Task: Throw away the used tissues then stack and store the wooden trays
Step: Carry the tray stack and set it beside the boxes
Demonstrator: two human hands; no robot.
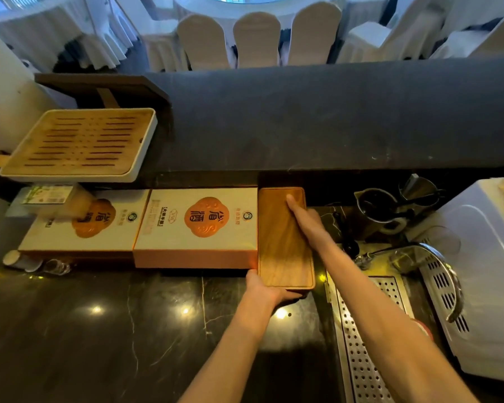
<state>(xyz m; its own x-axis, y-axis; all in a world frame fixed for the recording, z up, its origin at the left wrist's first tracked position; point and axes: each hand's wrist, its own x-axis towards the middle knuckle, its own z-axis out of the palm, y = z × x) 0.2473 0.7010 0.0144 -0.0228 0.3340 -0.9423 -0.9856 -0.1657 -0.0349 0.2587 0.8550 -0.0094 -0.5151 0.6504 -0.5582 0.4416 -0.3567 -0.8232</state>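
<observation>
The left hand (262, 289) grips the near short end of a narrow wooden tray (284, 242), thumb up against the tray's near left corner and fingers curled under the near edge. The right hand (304, 216) lies flat and open on top of the tray, palm down, fingers stretched toward its far end, closed on nothing. Both forearms reach in from the lower right.

The wooden tray lies lengthwise, pointing away from the person, on the dark marbled table (99, 330). Whether it is a single tray or a stack cannot be told from above. Its left long side touches a white and orange gift box (198, 228), and a second box of the same kind (82, 225) sits just left of that one. Farther left of the tray, and raised above the boxes, is a slatted bamboo tea tray in a white frame (79, 144); a small pack with a green label (48, 194) sits beneath it. Far to the left of the tray, at the near edge of the second box, a paper cup (15, 258) lies on its side next to a small glass (57, 266).

Just right of the tray are a perforated metal drain board (361, 330) and a curved faucet (437, 257). Beyond these, right of the tray's far end, stand dark metal pitchers (381, 207). A white appliance (483, 271) fills the far right. Behind the tray rises a dark counter ledge (332, 117), with white-covered chairs (256, 39) past it.
</observation>
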